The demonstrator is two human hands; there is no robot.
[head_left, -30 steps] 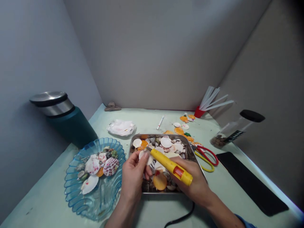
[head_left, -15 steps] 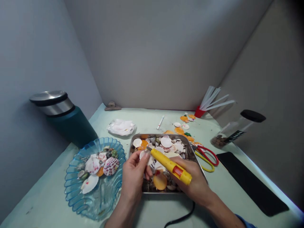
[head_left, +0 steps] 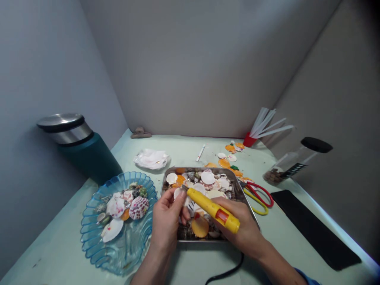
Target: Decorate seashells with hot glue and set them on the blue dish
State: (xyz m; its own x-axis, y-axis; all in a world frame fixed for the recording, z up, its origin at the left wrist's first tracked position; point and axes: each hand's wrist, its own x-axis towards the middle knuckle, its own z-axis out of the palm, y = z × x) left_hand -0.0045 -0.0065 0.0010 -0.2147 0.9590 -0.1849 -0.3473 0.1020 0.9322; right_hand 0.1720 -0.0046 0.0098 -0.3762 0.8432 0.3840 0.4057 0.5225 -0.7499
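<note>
My left hand (head_left: 168,213) pinches a small white seashell (head_left: 177,193) between thumb and fingers above the near left part of a metal tray (head_left: 208,241). My right hand (head_left: 242,221) is wrapped round a yellow pen-shaped hot glue gun (head_left: 204,201) with a red window or switch on its side. The dark nozzle points left, at the shell beside my left thumb; whether they touch is hard to see. Mixed shells fill the tray under both hands, among them an orange scallop shell (head_left: 200,227) and a white one (head_left: 208,177).
On the left stand a blue plastic dish (head_left: 118,253) with shells and a teal bottle (head_left: 89,154). Behind lie a white packet (head_left: 152,159) and a marker (head_left: 200,153). Rightward are scissors (head_left: 259,198), a red cup (head_left: 249,139) of translucent sticks, a clear jar (head_left: 285,168) and a black strip (head_left: 314,229).
The glue gun's nozzle has shifted slightly down and left, closer to the shell. My left hand has stayed almost still.
</note>
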